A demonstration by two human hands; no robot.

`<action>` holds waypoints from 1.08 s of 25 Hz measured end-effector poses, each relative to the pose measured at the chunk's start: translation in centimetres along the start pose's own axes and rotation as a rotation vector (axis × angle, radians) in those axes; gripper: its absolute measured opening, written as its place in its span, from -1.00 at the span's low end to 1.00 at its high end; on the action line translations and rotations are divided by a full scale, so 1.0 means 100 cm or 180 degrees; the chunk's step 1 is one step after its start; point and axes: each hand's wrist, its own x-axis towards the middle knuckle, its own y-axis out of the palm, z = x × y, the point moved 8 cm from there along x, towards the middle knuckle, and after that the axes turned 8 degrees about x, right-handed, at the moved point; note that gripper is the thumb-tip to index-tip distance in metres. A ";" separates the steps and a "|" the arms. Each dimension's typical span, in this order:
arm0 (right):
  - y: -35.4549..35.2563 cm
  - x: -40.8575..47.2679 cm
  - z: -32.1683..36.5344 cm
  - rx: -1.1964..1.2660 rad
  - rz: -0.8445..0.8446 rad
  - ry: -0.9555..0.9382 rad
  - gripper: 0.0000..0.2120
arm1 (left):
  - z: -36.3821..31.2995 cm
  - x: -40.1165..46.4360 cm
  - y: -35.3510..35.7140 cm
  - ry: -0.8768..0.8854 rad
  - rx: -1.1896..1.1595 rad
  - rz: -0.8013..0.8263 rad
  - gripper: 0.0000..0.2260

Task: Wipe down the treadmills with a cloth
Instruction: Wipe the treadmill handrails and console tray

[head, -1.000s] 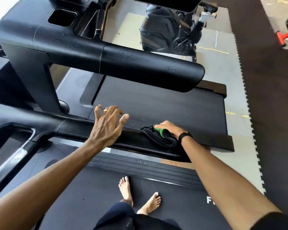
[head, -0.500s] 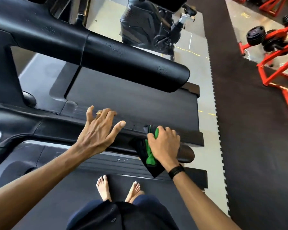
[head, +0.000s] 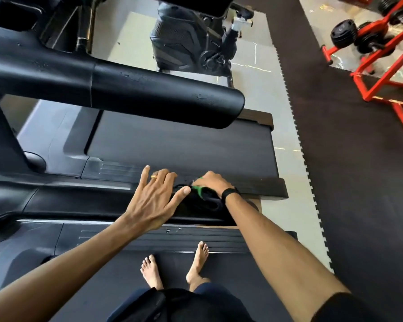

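The right hand (head: 209, 183) has slid back along the near treadmill's handrail (head: 84, 205) toward the left hand (head: 155, 199), whose thumb now touches the cloth (head: 204, 199). The right grip curls over the dark, green-edged cloth, pressing it on the rail's end; the left grip lies spread flat on the rail. A second treadmill (head: 184, 147) stands just beyond, bare feet (head: 197, 263) below.

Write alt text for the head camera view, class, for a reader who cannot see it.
A person's right hand presses a black-and-green cloth onto a treadmill handrail, while the left hand rests open beside it. Their bare feet stand on the belt below.
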 end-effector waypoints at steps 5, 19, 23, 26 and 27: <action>-0.042 0.006 -0.068 0.0250 0.0012 0.0144 -0.64 | 0.002 -0.002 0.001 -0.0093 -0.0004 0.0014 -0.23; -0.012 -0.127 0.007 -0.1006 -0.1921 -0.1312 -0.68 | -0.002 -0.002 0.003 -0.0176 0.0036 0.0102 -0.23; 0.004 -0.091 0.044 -0.0975 -0.1044 -0.1295 -0.65 | -0.001 -0.002 0.005 -0.0207 0.0066 0.0195 -0.23; 0.011 -0.047 0.042 -0.0574 -0.0143 -0.0953 -0.77 | -0.001 -0.001 0.004 -0.0229 0.0060 0.0206 -0.24; 0.013 -0.031 0.036 -0.0425 0.0131 -0.0787 -0.77 | -0.001 -0.002 0.003 -0.0225 0.0095 0.0212 -0.24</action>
